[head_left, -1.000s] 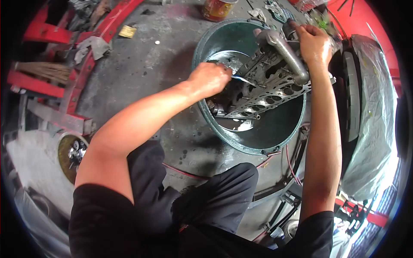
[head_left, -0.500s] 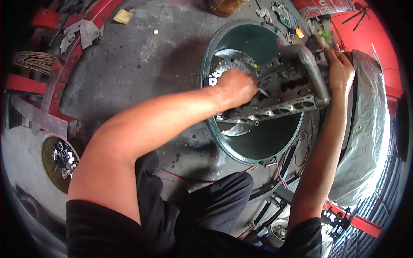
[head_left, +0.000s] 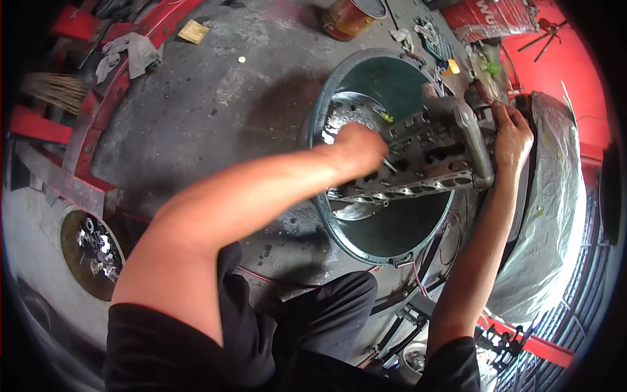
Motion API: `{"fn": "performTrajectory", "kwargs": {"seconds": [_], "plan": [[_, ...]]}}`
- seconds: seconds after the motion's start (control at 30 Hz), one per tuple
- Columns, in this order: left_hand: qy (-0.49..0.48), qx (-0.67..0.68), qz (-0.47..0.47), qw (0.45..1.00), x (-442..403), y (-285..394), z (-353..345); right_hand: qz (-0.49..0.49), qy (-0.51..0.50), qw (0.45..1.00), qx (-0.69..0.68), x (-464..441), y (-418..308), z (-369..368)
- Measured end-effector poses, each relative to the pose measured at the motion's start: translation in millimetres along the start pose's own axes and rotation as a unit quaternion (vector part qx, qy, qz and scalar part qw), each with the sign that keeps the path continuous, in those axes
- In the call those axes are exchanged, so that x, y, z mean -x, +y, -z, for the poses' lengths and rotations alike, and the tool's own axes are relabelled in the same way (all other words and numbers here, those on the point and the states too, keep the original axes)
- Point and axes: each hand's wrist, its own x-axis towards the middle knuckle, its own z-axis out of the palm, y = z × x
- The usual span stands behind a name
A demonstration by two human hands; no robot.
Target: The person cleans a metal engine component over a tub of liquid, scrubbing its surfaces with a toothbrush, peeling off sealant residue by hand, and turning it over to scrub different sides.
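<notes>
A metal cylinder head [head_left: 431,160] with a pipe [head_left: 477,147] on its right end rests tilted across a round green tub [head_left: 339,235]. My left hand [head_left: 359,150] is closed around a thin tool [head_left: 390,164] whose tip points at the cylinder head; most of the tool is hidden in the fist. At the right end, my right hand [head_left: 513,134] grips the cylinder head beside the pipe. Inside the tub, under the cylinder head, a shiny round pan [head_left: 356,108] holds dark, wet contents.
A rusty can [head_left: 353,19] stands beyond the tub. Left are a red metal frame [head_left: 98,130], a grey rag [head_left: 140,55] and a bowl of small metal parts [head_left: 91,251]. A plastic-covered object [head_left: 555,196] stands at the right. A red hose crosses the floor.
The view has shifted. My left hand has moved rightward over the cylinder head since a second ago, with the tool tip now lower. My right hand keeps hold of the end.
</notes>
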Motion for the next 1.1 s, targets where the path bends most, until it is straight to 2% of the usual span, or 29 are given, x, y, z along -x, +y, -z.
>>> {"fn": "performTrajectory", "kwargs": {"seconds": [0.03, 0.07, 0.17, 0.2, 0.27, 0.3, 0.33, 0.4, 0.43, 0.47, 0.53, 0.6, 0.67, 0.73, 0.8, 0.83, 0.93, 0.97, 1.07, 1.1], "plan": [[-0.008, 0.009, 0.042, 0.999, -3, 18, 4, -0.003, -0.002, 1.0, -0.005, -1, -2, 0], [-0.026, -0.02, 0.011, 0.999, -2, 16, 6, -0.009, -0.003, 1.0, -0.006, 0, -2, 1], [-0.027, -0.022, -0.008, 0.999, 17, -2, 28, -0.005, -0.003, 1.0, -0.004, 0, 1, 2], [-0.031, -0.023, -0.014, 0.999, 7, 5, 15, 0.001, 0.004, 1.0, -0.014, 1, 2, 2], [0.031, 0.038, 0.07, 0.996, -2, 21, -9, -0.004, -0.009, 1.0, -0.014, -1, -1, 0], [-0.004, 0.028, 0.057, 0.998, -6, 19, -5, -0.012, -0.016, 1.0, -0.014, -1, -1, 0], [-0.034, -0.012, -0.001, 0.999, -5, 7, 3, -0.025, -0.021, 0.999, -0.011, 1, 1, 3], [-0.032, -0.032, 0.013, 0.999, 6, -3, 20, -0.023, -0.015, 1.0, 0.006, 2, -3, 5], [0.002, -0.023, 0.001, 1.0, 9, -7, 12, -0.024, -0.004, 1.0, 0.006, 3, -1, 6], [-0.002, -0.021, -0.002, 1.0, 7, 1, -6, -0.022, 0.002, 1.0, 0.004, 6, 0, 6], [0.086, 0.078, 0.084, 0.99, 6, 10, -27, -0.005, -0.001, 1.0, 0.001, 0, 1, 3], [0.112, 0.037, -0.016, 0.993, 8, -14, -33, 0.003, 0.007, 1.0, 0.004, -1, 11, 5], [0.139, -0.015, -0.015, 0.99, 27, -20, -12, -0.013, 0.002, 1.0, 0.003, 3, 6, 9], [0.165, -0.03, -0.007, 0.986, 26, -11, -27, -0.009, 0.009, 1.0, -0.016, 3, 9, 7], [0.173, 0.053, -0.011, 0.984, 6, -1, -49, -0.018, 0.006, 1.0, -0.022, 0, 6, 4], [0.108, 0.002, 0.006, 0.994, 5, 9, -45, -0.013, 0.01, 1.0, -0.006, 2, 1, 4], [0.068, 0.056, 0.001, 0.996, 20, 1, -29, 0.001, 0.013, 1.0, -0.024, 2, 8, 5], [0.01, 0.009, 0.014, 1.0, 27, -3, -9, 0.011, 0.013, 1.0, -0.012, 2, 8, 6], [0.095, -0.015, -0.051, 0.994, 21, -6, -17, 0.015, 0.02, 1.0, 0.008, 8, 4, 8], [0.114, -0.025, -0.033, 0.993, 16, 1, -19, 0.01, 0.018, 1.0, 0.004, 3, 9, 7]]}}
